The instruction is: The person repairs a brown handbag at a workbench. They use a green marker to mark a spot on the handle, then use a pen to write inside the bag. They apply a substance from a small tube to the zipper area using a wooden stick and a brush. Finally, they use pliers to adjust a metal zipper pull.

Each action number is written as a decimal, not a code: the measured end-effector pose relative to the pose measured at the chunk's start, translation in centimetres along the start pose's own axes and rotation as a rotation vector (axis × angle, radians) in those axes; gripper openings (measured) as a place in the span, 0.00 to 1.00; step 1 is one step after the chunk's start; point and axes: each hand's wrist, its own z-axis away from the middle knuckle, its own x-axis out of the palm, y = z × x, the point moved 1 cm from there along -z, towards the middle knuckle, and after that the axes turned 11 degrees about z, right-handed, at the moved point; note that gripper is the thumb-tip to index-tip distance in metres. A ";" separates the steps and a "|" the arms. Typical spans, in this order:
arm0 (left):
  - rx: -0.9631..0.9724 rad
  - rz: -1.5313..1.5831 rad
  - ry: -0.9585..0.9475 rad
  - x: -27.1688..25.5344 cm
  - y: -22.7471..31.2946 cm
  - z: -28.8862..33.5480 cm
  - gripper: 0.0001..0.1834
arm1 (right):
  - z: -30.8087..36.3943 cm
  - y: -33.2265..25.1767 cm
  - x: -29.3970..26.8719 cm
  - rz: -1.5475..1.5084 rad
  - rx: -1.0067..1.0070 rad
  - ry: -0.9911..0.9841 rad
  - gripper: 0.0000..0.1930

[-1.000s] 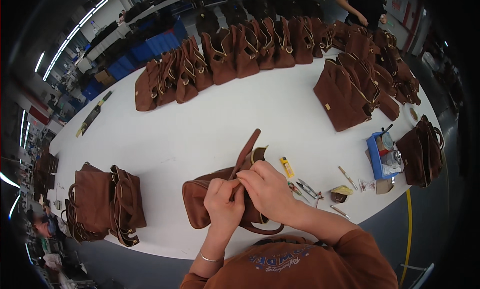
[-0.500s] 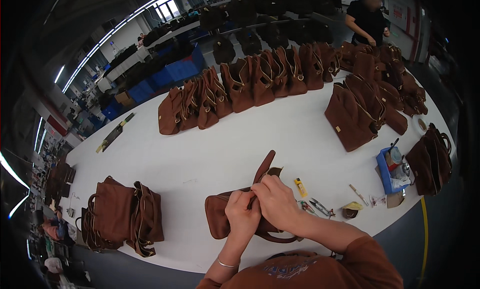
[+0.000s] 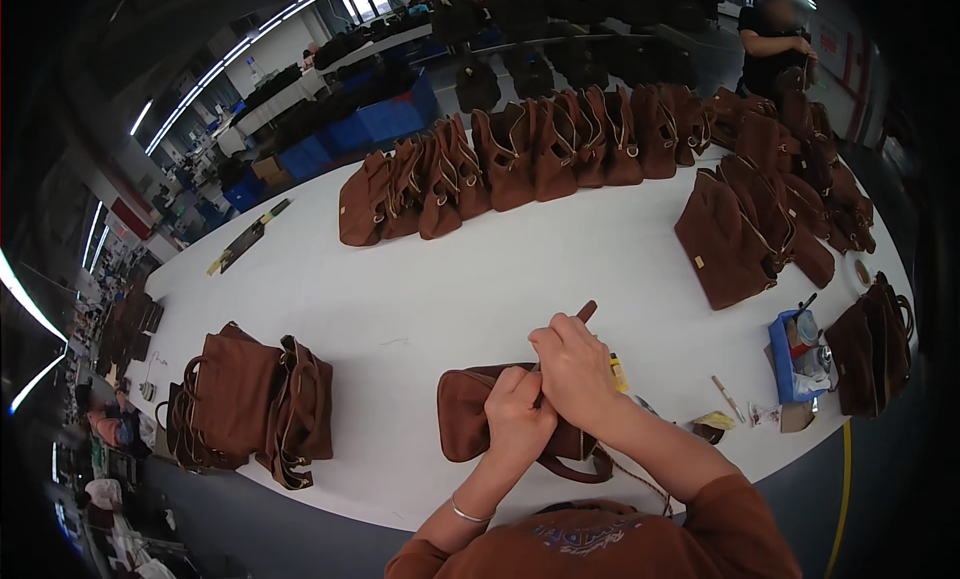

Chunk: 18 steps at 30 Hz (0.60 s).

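Note:
A brown leather handbag (image 3: 463, 411) lies on the white table (image 3: 400, 309) in front of me, its rounded end to the left. My left hand (image 3: 519, 417) is closed in a pinch at the bag's zipped opening, with a small dark bit showing by the thumb. Just beside it, touching, my right hand (image 3: 577, 371) has its fingers curled over the bag's upper edge. A handle tip (image 3: 587, 310) sticks out beyond the right hand, and another handle (image 3: 585, 471) loops toward me. What exactly the fingertips pinch is hidden.
A stack of brown bags (image 3: 245, 404) stands at left, and a row of bags (image 3: 540, 154) lines the far edge. At right are more bags (image 3: 735, 234), a blue bin (image 3: 783, 359), a pen (image 3: 727, 397) and a yellow packet (image 3: 618, 372). A co-worker (image 3: 775, 44) stands far right.
The view has shifted, so the scene sits further right. My right hand has risen and now covers more of the far handle; both hands stay on the bag.

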 end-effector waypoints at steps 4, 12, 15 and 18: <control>-0.014 0.024 0.073 -0.6 0.3 -0.5 0.06 | 0.8 -0.5 -0.8 -0.064 -0.026 0.022 0.13; -0.013 -0.007 -0.015 -0.1 0.1 -0.1 0.07 | -0.3 0.1 0.7 0.033 -0.012 0.059 0.11; 0.029 0.010 0.020 -0.2 0.7 -0.2 0.07 | -0.9 0.6 0.0 -0.123 0.055 0.125 0.09; -0.002 0.015 0.043 -0.8 0.4 -0.5 0.07 | -0.4 0.5 -1.9 -0.414 0.225 0.137 0.11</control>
